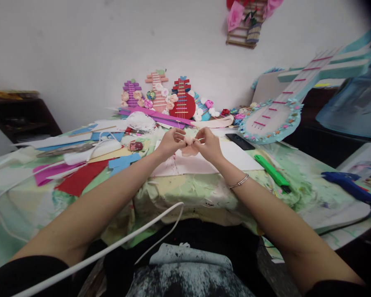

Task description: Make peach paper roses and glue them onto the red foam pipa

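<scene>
A small pale pink piece, crumpled at its top like a petal or flower, is pinched between both hands above a white sheet. My left hand grips its left side with fingertips together. On the right side, my right hand holds it between thumb and fingers. Reddish marks show on the sheet below my left hand. A black phone lies at the sheet's right back edge, and a green cutter rests to the right.
Small decorated instruments stand against the wall. A large light-blue one leans at right, near a blue-handled tool. Red felt and blue scraps lie left. A white cable crosses in front of me.
</scene>
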The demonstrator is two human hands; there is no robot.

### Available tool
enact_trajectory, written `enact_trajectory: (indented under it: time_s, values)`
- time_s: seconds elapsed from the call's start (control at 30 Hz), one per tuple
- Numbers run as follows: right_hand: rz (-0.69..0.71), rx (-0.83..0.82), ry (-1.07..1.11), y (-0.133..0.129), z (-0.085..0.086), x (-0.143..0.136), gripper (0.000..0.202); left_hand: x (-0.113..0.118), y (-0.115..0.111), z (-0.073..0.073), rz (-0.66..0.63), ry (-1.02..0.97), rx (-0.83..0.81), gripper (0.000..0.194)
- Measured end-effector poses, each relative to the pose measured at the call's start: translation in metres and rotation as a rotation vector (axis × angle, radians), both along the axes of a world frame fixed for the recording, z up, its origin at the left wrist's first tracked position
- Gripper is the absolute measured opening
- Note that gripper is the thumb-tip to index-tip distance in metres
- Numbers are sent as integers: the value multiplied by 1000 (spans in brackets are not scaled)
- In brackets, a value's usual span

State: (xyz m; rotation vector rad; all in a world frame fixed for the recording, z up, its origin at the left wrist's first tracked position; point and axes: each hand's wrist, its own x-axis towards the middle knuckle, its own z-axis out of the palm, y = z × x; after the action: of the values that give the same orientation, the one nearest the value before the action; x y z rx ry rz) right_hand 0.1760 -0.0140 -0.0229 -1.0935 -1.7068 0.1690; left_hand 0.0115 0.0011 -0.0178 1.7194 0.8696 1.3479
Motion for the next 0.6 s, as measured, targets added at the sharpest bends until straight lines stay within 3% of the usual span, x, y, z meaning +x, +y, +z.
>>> enact_trajectory:
  time_s: [0.2,0.47,0.6]
  values:
    - [247,-115,120,8,-6,0,26,-2,1,-1,-38,-4,60,29]
    - [318,-122,143,8,-5,0,24,-4,-2,1,-80,-2,73,24]
    - [251,-120,151,9,-5,0,21,-3,-4,2,-118,-10,73,26]
